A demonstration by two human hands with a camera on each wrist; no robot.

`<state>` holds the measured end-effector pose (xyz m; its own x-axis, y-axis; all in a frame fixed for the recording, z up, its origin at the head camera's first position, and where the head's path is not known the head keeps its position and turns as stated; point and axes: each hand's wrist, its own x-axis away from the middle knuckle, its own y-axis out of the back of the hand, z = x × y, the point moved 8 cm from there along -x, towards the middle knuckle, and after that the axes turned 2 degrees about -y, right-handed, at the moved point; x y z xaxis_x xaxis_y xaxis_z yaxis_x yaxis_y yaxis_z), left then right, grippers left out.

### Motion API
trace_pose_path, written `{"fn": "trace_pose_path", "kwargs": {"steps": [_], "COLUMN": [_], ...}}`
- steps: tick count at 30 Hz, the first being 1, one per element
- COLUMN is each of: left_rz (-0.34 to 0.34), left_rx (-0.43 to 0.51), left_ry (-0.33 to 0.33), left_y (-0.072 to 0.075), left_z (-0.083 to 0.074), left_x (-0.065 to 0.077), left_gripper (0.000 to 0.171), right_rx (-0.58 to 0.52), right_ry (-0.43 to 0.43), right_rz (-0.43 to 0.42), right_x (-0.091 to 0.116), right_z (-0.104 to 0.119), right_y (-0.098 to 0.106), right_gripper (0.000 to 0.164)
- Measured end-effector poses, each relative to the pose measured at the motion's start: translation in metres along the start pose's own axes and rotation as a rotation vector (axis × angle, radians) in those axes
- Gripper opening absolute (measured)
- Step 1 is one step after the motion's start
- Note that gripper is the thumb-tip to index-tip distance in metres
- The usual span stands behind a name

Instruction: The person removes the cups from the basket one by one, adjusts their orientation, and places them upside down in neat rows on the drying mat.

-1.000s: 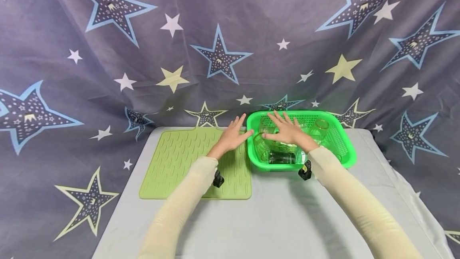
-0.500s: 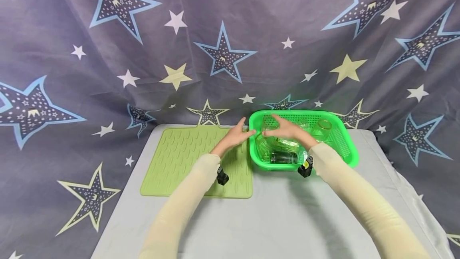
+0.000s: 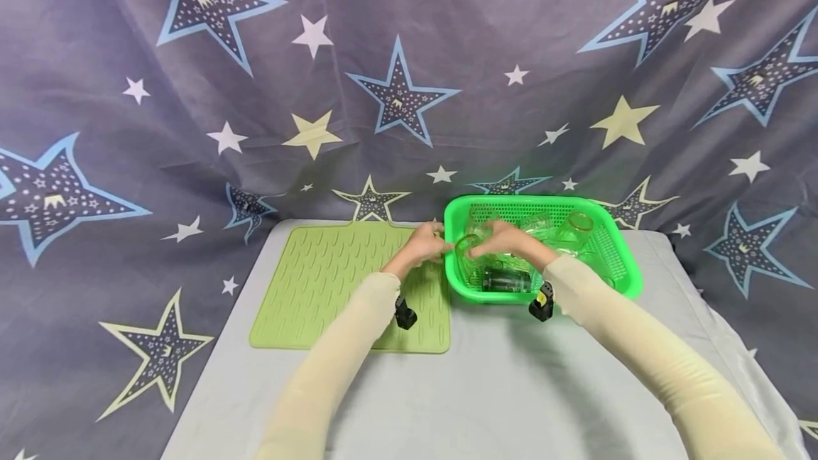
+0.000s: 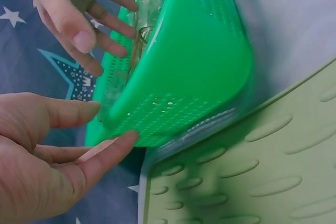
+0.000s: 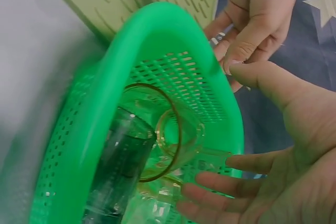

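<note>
Gripping nothing: poising left grip (image 3: 422, 245) loose beside green perforated basket (image 5: 131, 30), contact unclear, and right grip (image 3: 509, 240) spread near amber-rimmed glass cup (image 5: 169, 129) inside basket. Apparently at the reaching step; next requiring closure around the cup's wall.

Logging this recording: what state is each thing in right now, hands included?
Green basket: upright, holding glassware.
Left hand: at the basket's left end; contact unclear.
Right hand: over the basket, thumb apart from fingers, holding nothing.
Dark glass: on its side in the basket.
Amber-rimmed glass: in the basket, mouth uncovered.
Green mat: flat.
</note>
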<state>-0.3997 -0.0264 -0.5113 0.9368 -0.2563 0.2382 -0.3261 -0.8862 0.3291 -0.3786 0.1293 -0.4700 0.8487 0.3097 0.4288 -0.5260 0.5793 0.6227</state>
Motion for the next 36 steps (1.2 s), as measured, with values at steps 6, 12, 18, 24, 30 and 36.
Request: {"fn": "trace_pose_path", "kwargs": {"steps": [6, 12, 18, 24, 30, 36], "left_rz": [-0.025, -0.034, 0.015, 0.017, 0.02, 0.023], "left_rx": [0.019, 0.034, 0.019, -0.025, -0.049, -0.046], "left_ry": [0.065, 0.112, 0.139, 0.146, 0.138, 0.145], "left_y": [-0.004, -0.004, -0.004, -0.008, -0.011, -0.01], "left_z": [0.006, 0.009, 0.012, 0.01, 0.008, 0.009], "left_x": [-0.003, -0.006, -0.009, -0.009, -0.01, -0.01], "left_gripper": [0.073, 0.069, 0.069, 0.061, 0.047, 0.026], "right_rx": [0.023, 0.098, 0.055, 0.149, 0.265, 0.316], "right_ry": [-0.03, -0.073, -0.134, -0.148, -0.159, -0.185], "right_rz": [-0.017, -0.03, -0.021, -0.036, -0.044, -0.005], "right_x": [-0.002, -0.007, -0.012, -0.018, -0.021, -0.02], "right_z": [-0.006, -0.009, -0.013, -0.017, -0.015, -0.012], "right_y": [-0.005, -0.012, -0.018, -0.021, -0.023, -0.025], "right_gripper": [0.105, 0.108, 0.108, 0.113, 0.096, 0.093]}}
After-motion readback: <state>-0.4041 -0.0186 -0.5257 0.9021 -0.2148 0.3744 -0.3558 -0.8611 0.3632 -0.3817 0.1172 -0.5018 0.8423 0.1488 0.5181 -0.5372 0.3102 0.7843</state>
